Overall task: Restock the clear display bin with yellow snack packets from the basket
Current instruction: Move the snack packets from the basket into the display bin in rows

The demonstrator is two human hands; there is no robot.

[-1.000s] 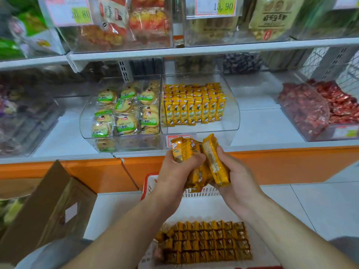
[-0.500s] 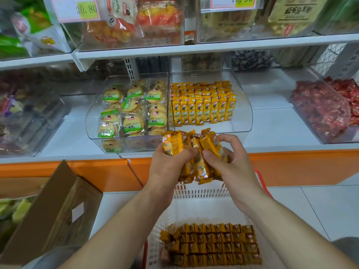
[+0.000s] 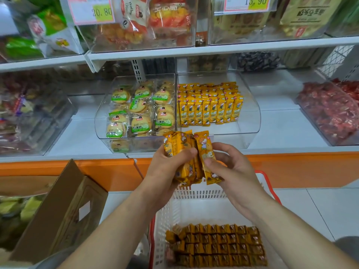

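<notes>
My left hand [image 3: 167, 167] grips a bunch of yellow snack packets [image 3: 179, 150] in front of the orange shelf edge. My right hand [image 3: 231, 167] pinches one yellow packet [image 3: 206, 156] at the right side of that bunch, thumb on its front. The clear display bin [image 3: 250, 113] on the lower shelf holds upright rows of yellow packets [image 3: 209, 105] at its back; its front part is bare. Below my hands the white basket [image 3: 196, 195] with a red rim holds several rows of yellow packets [image 3: 217, 245].
A clear bin of round green-labelled biscuits [image 3: 136, 111] stands left of the display bin. A bin of red sweets [image 3: 330, 111] sits at the right. An open cardboard box [image 3: 58, 208] stands on the floor at the left. The upper shelf [image 3: 213, 47] overhangs the bins.
Both hands have risen with the packets toward the shelf edge. The right hand has shifted from cupping the bunch's side to pinching one packet at its right.
</notes>
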